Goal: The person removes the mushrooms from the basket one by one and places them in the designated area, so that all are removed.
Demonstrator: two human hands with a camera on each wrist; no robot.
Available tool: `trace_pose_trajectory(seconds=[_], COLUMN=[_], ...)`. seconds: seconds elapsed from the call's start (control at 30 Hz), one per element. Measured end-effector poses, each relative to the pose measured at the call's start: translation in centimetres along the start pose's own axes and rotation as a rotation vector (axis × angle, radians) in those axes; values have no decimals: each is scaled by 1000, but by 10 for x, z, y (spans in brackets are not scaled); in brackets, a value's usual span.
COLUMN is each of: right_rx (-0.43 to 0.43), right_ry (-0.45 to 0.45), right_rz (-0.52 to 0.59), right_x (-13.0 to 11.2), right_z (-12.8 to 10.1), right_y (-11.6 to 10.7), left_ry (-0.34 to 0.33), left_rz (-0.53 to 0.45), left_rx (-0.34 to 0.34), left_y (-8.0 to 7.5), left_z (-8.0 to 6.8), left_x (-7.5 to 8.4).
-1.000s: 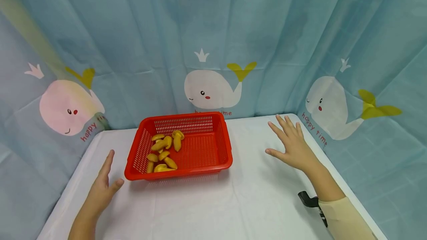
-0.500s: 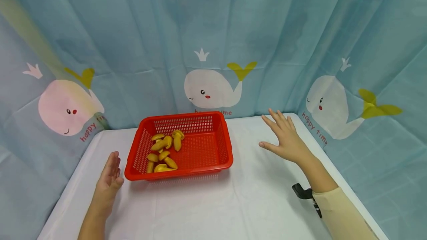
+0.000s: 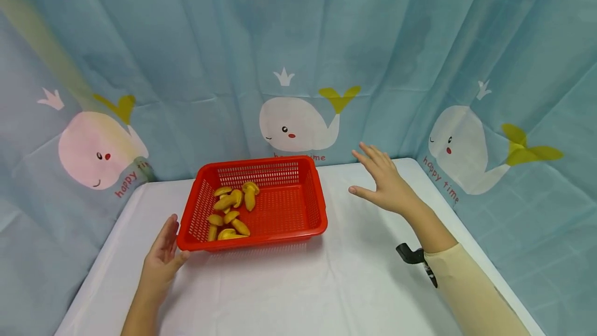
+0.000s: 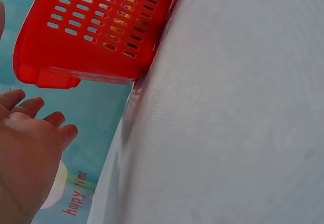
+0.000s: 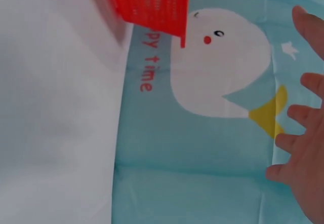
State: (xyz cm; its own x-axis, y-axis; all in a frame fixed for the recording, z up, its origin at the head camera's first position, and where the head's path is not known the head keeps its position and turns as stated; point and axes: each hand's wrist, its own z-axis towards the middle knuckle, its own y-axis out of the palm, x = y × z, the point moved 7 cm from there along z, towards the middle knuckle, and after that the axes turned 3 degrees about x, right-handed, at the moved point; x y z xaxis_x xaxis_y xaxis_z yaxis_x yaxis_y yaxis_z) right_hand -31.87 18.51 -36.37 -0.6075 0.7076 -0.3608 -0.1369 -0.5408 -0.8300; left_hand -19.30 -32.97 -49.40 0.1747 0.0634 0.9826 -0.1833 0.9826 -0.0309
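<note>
A red plastic basket [image 3: 284, 217] with slotted walls stands on the white table, and several yellow-brown mushrooms [image 3: 226, 201] lie in its left half. My left hand [image 3: 160, 266] is at the basket's left front corner, thumb and fingers apart on either side of that corner. In the left wrist view the fingers [image 4: 31, 105] show beside the red wall, with a gap between. To the right of the basket, my right hand [image 3: 384, 183] hovers over the table with fingers spread, holding nothing. The right wrist view shows its spread fingers [image 5: 298, 113] apart from the basket [image 5: 152, 3].
A blue curtain [image 3: 214, 40] with printed whales hangs behind the table and along both sides. The white tablecloth [image 3: 280, 294] reaches toward the front. A black camera mount [image 3: 412, 254] juts from the right wrist, below the sleeve [image 3: 471, 284].
My left hand has moved right and closer to the basket's corner. The right hand has come left toward the basket. The basket and mushrooms stay in place.
</note>
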Motion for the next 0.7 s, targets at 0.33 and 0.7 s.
trace_pose_trajectory(seconds=[0.33,0.7], right_rx=[-39,-60], right_ry=[2,-23], right_rz=[66,117], right_x=[-18,-35], right_z=[31,67], right_y=[4,10], left_ry=[-30,-12], left_rz=[74,7], left_rx=[52,47], left_y=[3,5], left_z=[0,-2], left_x=[-6,-9])
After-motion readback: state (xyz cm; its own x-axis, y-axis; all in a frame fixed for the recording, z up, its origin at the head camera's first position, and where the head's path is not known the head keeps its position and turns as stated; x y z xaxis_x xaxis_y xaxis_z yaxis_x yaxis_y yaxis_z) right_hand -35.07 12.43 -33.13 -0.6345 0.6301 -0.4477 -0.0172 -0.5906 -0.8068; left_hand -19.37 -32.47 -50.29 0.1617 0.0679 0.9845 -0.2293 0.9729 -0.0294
